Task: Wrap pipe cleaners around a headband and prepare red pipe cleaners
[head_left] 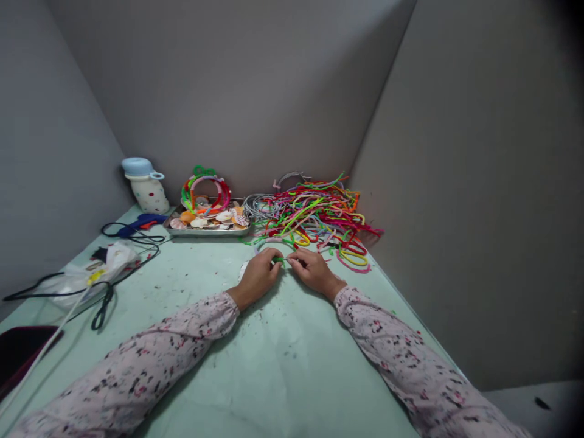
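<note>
Left hand is closed around a green fuzzy wire, its tip pinched by the right hand; wire is held right of the shell tray, nearer the viewer. Pale green tabletop is speckled before the tray, backed by grey walls; tangled wires are heaped to its right.

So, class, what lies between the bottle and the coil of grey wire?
The head view shows a tray there, holding shells and colourful rings.
</note>
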{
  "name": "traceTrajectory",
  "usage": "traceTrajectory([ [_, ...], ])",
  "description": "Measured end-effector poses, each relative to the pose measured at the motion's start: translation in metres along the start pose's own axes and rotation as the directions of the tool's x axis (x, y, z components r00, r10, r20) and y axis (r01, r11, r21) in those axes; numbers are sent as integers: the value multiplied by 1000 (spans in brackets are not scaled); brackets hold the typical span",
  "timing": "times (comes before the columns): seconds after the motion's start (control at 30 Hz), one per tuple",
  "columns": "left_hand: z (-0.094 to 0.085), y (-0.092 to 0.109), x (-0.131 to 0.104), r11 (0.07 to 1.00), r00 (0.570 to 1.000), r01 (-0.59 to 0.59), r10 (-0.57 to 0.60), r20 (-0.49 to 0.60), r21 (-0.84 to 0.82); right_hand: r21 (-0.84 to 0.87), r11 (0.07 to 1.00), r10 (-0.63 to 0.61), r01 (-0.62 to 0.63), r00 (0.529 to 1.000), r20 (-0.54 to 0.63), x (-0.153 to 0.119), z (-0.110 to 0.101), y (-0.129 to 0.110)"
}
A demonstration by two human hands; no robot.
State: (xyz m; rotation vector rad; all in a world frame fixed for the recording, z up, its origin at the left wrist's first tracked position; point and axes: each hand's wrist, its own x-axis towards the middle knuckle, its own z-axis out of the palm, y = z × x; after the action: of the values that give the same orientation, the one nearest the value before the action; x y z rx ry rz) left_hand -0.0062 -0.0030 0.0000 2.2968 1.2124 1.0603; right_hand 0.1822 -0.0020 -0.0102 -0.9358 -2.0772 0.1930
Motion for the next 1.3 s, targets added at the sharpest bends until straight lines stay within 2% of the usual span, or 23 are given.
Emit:
traceTrajectory([
  [0.3,2,-4,0,998,999,-27,25,-25,-51,12,1000,5,-5,1000,-3,1,-1,-1],
  [0.93,-2,-1,0,999,999,-7,6,-34,-47,45,999,13,-13,1000,2,1,0,-1],
  [1.3,-3,2,-1,995,999,-4,0,-35,-98,35,999,4,-5,1000,26,0,0,-1],
])
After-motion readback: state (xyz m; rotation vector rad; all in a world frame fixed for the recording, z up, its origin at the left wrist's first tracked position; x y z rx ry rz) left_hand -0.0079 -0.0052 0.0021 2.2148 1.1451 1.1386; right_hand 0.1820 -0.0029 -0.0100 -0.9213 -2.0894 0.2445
